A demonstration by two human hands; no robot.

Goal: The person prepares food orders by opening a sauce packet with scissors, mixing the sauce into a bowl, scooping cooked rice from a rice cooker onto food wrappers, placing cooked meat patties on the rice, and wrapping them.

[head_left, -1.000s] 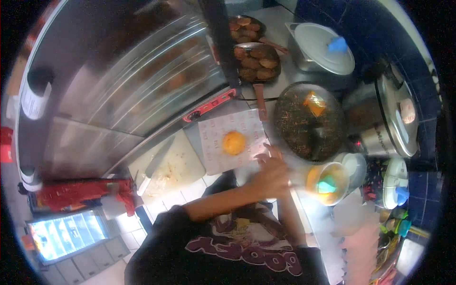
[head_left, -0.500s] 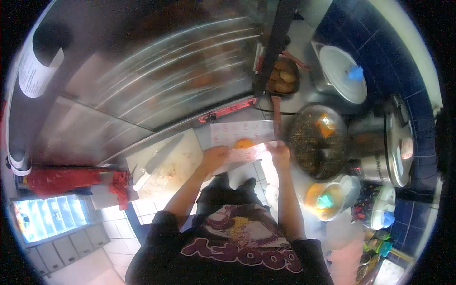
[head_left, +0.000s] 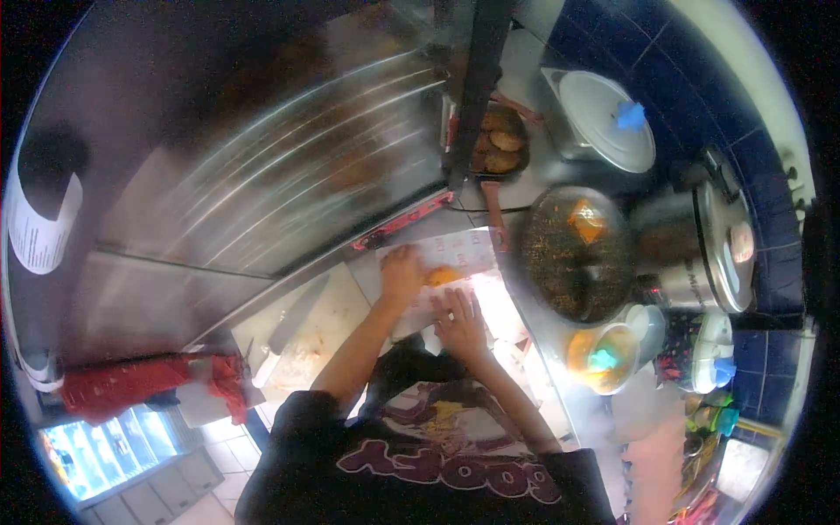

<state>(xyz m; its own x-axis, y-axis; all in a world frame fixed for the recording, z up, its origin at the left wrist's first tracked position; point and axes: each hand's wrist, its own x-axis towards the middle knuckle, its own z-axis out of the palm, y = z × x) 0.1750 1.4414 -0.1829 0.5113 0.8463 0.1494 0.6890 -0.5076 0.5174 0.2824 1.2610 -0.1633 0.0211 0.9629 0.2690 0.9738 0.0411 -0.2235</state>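
Observation:
A printed white sheet of wrapping paper [head_left: 477,248] lies on the counter in front of me, its near part folded up against an orange, rounded piece of food [head_left: 442,276]. My left hand [head_left: 401,278] grips the paper's left side with curled fingers, beside the food. On the near flap rests my right hand [head_left: 458,322], fingers stretched out and slightly apart, a ring on one of them. Part of the food is covered by the paper. Left of my hands, a knife [head_left: 293,319] lies on a white cutting board [head_left: 337,306] with scraps on it.
Right of the paper stands a round dark pan [head_left: 569,271] with an orange piece in it. Behind it are a smaller pan [head_left: 500,144] of browned food and a lidded steel container [head_left: 604,118]. Also there: a steel pot [head_left: 691,249], a tub [head_left: 602,359], a glass-fronted cabinet [head_left: 306,149].
My right hand has let go of the paper's right end and moved left, now flat on the folded flap. My left hand has shifted slightly farther over the paper.

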